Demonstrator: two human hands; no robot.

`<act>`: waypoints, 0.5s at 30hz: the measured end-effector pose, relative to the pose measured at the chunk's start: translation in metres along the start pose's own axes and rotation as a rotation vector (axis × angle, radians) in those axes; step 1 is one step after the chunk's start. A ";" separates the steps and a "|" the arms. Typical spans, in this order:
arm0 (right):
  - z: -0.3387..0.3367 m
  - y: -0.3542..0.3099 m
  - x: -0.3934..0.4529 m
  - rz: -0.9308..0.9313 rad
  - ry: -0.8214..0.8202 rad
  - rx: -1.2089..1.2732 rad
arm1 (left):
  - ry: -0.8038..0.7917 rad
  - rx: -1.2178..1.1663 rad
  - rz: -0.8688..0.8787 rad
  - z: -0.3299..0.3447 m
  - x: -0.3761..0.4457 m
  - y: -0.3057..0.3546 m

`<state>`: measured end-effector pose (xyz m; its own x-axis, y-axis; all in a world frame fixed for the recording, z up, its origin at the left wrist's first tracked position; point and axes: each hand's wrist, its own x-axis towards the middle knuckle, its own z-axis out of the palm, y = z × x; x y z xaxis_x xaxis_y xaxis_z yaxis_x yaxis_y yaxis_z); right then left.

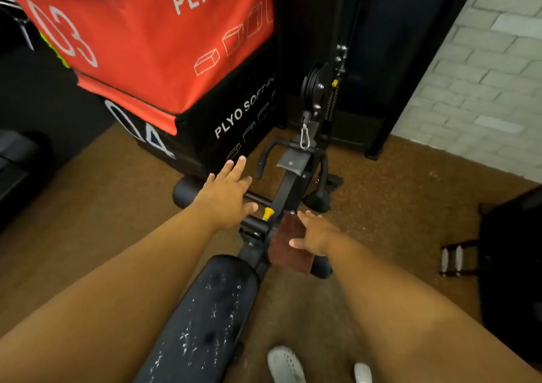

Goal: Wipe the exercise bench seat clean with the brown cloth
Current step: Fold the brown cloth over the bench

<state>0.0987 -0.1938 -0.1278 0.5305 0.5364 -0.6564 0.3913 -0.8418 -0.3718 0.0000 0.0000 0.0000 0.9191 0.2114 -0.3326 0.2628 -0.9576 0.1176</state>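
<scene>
- Both forearms are bare from the bottom corners of the view up to the wrists; no sleeve shows on either.
- The left hand (pixel 227 190), toward 11 o'clock of centre, carries no glove, ring, watch or band.
- The right hand (pixel 315 233), toward 3 o'clock of centre, is likewise bare and unadorned.
- At 6 o'clock, two pale grey-white shoes (pixel 286 365) with small perforations across the toe tops.
</scene>
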 end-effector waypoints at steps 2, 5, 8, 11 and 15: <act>0.004 -0.002 0.009 0.028 -0.030 -0.074 | -0.039 -0.004 0.007 0.011 0.005 -0.006; 0.013 -0.004 0.015 0.076 -0.023 -0.236 | -0.105 -0.030 -0.014 0.030 0.008 -0.016; 0.023 -0.003 0.015 0.041 0.140 -0.371 | -0.147 -0.051 -0.029 0.041 0.010 -0.021; 0.029 0.003 0.018 0.023 0.270 -0.355 | -0.170 -0.070 -0.048 0.046 0.013 -0.023; 0.032 0.002 0.022 0.023 0.301 -0.345 | -0.203 -0.083 -0.050 0.053 0.016 -0.025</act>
<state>0.0873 -0.1852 -0.1635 0.7172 0.5540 -0.4227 0.5773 -0.8121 -0.0850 -0.0074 0.0168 -0.0577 0.8287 0.2065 -0.5201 0.3377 -0.9257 0.1705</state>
